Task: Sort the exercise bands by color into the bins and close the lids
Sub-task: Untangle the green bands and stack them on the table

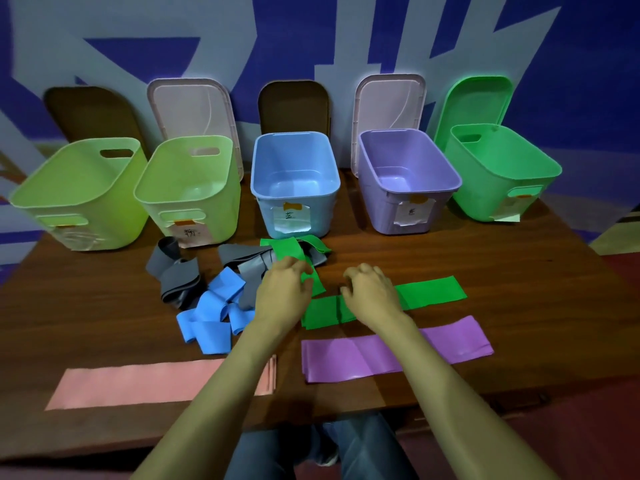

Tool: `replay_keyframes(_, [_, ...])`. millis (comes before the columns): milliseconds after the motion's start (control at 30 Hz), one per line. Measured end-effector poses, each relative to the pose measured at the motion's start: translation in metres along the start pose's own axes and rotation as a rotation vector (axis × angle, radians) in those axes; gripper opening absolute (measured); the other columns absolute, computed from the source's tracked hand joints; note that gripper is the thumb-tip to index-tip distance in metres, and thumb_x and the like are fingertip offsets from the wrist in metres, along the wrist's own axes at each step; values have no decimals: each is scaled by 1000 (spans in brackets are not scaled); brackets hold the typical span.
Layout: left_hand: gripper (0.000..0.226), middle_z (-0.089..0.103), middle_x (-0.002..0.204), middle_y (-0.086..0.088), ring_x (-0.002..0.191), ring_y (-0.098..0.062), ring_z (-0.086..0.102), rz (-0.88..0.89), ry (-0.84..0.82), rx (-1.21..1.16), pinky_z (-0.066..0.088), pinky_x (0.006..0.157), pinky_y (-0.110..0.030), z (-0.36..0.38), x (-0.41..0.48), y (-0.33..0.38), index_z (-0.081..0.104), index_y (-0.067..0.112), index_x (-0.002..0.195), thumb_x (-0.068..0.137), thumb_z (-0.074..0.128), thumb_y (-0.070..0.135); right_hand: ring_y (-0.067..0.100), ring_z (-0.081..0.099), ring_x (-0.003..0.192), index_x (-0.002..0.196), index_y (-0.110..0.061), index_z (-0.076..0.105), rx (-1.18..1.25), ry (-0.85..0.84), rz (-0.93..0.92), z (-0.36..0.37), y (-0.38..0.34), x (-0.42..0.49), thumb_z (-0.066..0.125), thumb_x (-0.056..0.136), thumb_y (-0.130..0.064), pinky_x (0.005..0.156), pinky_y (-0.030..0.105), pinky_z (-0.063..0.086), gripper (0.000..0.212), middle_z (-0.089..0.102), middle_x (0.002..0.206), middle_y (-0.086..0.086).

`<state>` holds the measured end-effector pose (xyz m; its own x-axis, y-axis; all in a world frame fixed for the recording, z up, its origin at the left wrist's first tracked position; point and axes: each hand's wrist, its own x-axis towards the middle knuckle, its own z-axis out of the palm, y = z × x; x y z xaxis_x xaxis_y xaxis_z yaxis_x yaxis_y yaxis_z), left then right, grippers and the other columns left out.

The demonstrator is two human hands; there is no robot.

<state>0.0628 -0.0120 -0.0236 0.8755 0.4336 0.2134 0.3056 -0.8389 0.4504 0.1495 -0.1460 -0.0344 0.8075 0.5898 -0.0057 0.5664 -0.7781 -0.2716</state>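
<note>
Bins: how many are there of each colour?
Lime bins: 2
Blue bin: 1
Purple bin: 1
Green bin: 1
Total: 5

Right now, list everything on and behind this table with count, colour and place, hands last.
yellow-green bins: two, left end of the far row, open
blue bin: one, middle of the row, open
purple bin: one, right of the blue bin, open
green bin: one, right end, open
lids: five, two brown, two pink, one green, leaning on the wall behind the bins
grey bands: several, tangled, before the bins
blue bands: several, tangled, nearer than the grey ones
green bands: at least two, one flat, one on the tangle
purple bands: flat stack, near right
pink bands: flat stack, near left
table: one, brown wood
left hand: grips the tangled green band
right hand: rests on the flat green band
</note>
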Motion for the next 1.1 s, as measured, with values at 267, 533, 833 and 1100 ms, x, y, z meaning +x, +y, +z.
replay_keyframes(267, [28, 54, 119, -13, 113, -31, 49, -60, 17, -4, 41, 91, -37, 0, 39, -44, 63, 5, 114, 87, 60, 12, 27, 40, 120, 130, -15, 45, 181, 78, -86, 2, -29, 60, 58, 87, -16, 100, 38, 39, 45, 45, 128, 8])
replay_keyframes(533, [42, 49, 134, -15, 125, -34, 43, 44, -94, 75, 34, 104, -39, 18, 47, -58, 55, 8, 128, 88, 61, 18, 27, 50, 105, 102, -12, 60, 225, 152, -34, 17, -27, 79, 52, 90, -14, 84, 33, 40, 15, 57, 109, 7])
replay_keyframes(833, [32, 59, 122, -9, 113, -28, 52, -4, -147, 143, 39, 95, -36, 15, 38, -63, 65, 5, 113, 97, 44, 24, 27, 56, 82, 95, -9, 52, 545, 443, -174, -35, -53, 70, 46, 93, -10, 67, 37, 43, 6, 60, 93, 6])
replay_keyframes(1100, [30, 57, 121, -10, 109, -28, 55, -139, -136, -62, 44, 86, -35, -18, 29, -45, 61, 9, 116, 94, 53, 27, 21, 62, 81, 91, -10, 59, 665, 613, -253, -106, -73, 52, 52, 90, -9, 72, 30, 44, 7, 66, 89, 4])
